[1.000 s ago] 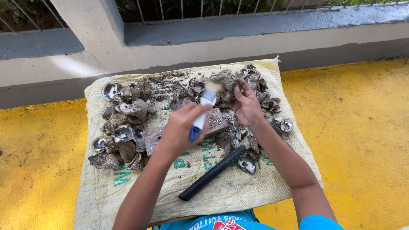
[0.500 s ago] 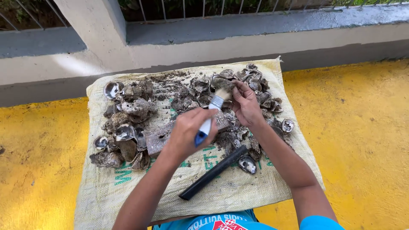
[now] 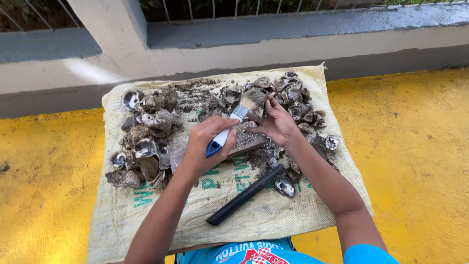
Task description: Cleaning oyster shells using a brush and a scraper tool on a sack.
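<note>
My left hand (image 3: 207, 144) grips a paintbrush (image 3: 233, 120) with a blue-and-white handle, its bristles raised toward the far side of the sack. My right hand (image 3: 277, 122) holds a dirty shell (image 3: 258, 101) just under the bristles, above a flat brownish block (image 3: 246, 142). Both hands hover over a woven sack (image 3: 273, 220) spread on the yellow floor. Muddy shells lie in a left heap (image 3: 146, 142) and a right heap (image 3: 293, 95).
A black bar-shaped tool (image 3: 246, 194) lies diagonally on the sack near me. A single open shell (image 3: 285, 186) rests by its far end. A grey concrete ledge (image 3: 254, 49) with railing runs behind the sack. Yellow painted floor (image 3: 415, 146) surrounds it.
The brush head has shifted slightly right and nearer the shell in my right hand. The hands otherwise stay over the same spot on the sack.
</note>
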